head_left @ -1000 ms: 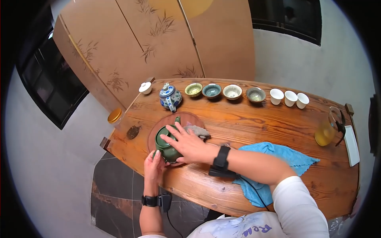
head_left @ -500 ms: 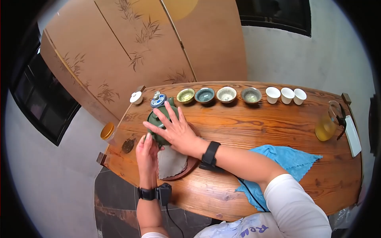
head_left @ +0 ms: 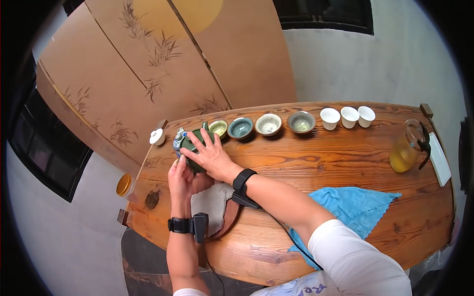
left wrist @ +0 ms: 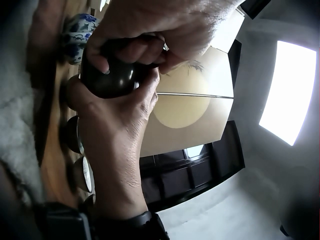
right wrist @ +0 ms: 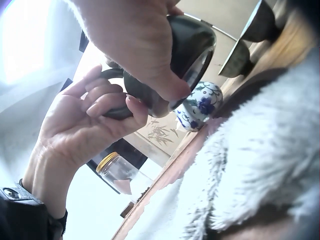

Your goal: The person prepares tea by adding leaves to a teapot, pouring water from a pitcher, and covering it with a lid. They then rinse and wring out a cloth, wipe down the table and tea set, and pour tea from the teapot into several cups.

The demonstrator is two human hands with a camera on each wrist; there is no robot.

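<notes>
A dark green teapot (right wrist: 191, 47) is lifted over the far side of a round brown tray (head_left: 232, 216), its base ring showing in the right wrist view. My left hand (head_left: 180, 181) grips the handle (right wrist: 116, 111) with curled fingers. Over the top and side of the pot my right hand (head_left: 213, 159) spreads its fingers, while its thumb clasps the body near the base. A fluffy grey cloth (head_left: 209, 207) lies on the tray below. Partly hidden behind the pot stands a blue-and-white teapot (right wrist: 204, 102).
Several bowls (head_left: 240, 128) and white cups (head_left: 330, 118) line the far edge. To the right are a glass pitcher (head_left: 402, 155), a white dish (head_left: 439, 160) and a blue cloth (head_left: 340, 212). At left are a gold-lidded jar (head_left: 124, 185), dark leaves (head_left: 152, 199) and a white lid (head_left: 157, 137).
Both hands have lifted the green teapot off the tray and moved it away from the body, toward the blue-and-white teapot. The grey cloth on the tray has come into view. The head view has shifted.
</notes>
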